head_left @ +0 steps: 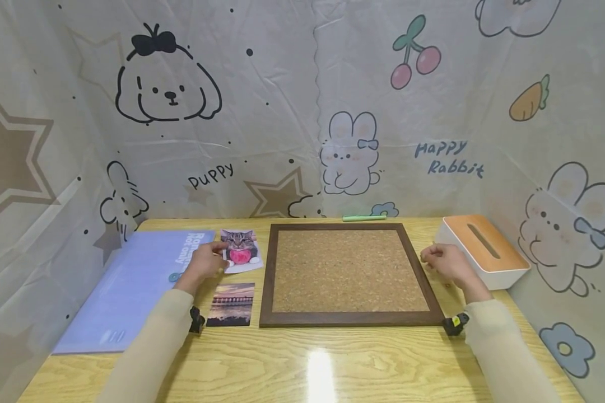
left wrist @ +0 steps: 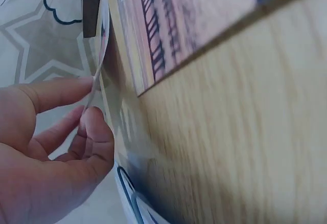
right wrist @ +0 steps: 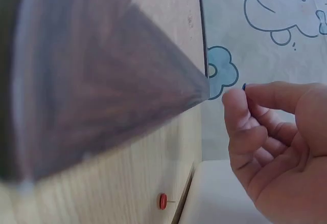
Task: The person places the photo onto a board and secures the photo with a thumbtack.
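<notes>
My left hand (head_left: pixel 210 262) pinches the left edge of a cat photo (head_left: pixel 241 242) with a pink heart. In the left wrist view the photo (left wrist: pixel 103 42) stands edge-on between thumb and fingers. Below it lies a sunset pier photo (head_left: pixel 232 305). Past the right side of a cork board (head_left: pixel 350 271) in a dark brown frame, my right hand (head_left: pixel 446 262) pinches a small dark blue push pin (right wrist: pixel 244 86) between thumb and forefinger; most of it is hidden. A red push pin (right wrist: pixel 163 201) lies on the table below that hand.
A light blue folder (head_left: pixel 126 291) with a button lies at the left, partly under the left arm. A white tissue box (head_left: pixel 504 277) with a wooden lid stands at the right. Behind the board is a green pen-like stick (head_left: pixel 364 218), close to the patterned cloth wall.
</notes>
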The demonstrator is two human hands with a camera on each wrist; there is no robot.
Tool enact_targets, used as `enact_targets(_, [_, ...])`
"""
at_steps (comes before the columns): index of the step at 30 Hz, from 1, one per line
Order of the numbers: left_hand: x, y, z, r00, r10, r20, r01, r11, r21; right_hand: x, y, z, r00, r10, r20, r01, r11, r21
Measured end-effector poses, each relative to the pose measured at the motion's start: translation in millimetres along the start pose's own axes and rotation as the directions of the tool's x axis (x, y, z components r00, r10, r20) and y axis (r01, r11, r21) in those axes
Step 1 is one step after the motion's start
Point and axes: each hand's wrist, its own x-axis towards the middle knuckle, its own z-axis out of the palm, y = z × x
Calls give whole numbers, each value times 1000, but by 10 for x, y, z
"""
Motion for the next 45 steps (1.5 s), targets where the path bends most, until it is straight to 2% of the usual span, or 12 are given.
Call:
enact_targets(5, [-37,-19,-56,999,8,33,-3,992,-125,25,-44,3,999,-20,30,18,999,50])
enact_targets(9, [-55,-47,-88,998,32,61,-21,983,-183,35,-88,5,998,-26,54,21,997,79])
enact_targets(14, [-72,-63,-113,994,47,94,-25,973,-231,42,-164,28,996,-52,76,42,991,128])
enact_targets(21, [-95,-39,-153,993,48,108,-14,957,-290,49,-289,74,988,-111,110,82,968,238])
enact_targets(28, [-80,-27,-170,990,87,115,-43,940,-338,95,-373,141,981,-126,150,71,942,327])
enact_targets(31, [-90,4,-157,987,109,120,-62,938,-342,116,-407,186,979,-128,158,67,938,341])
enact_targets(37, [-140,126,-108,977,171,129,-113,923,-367,107,-531,248,979,-124,161,68,947,314])
enact_targets(40, [-156,191,-57,971,196,133,-139,926,-352,85,-617,267,976,-137,171,76,944,320])
enact_targets(45, [-192,321,71,971,180,159,-111,922,-371,106,-710,327,973,-156,168,90,934,346])
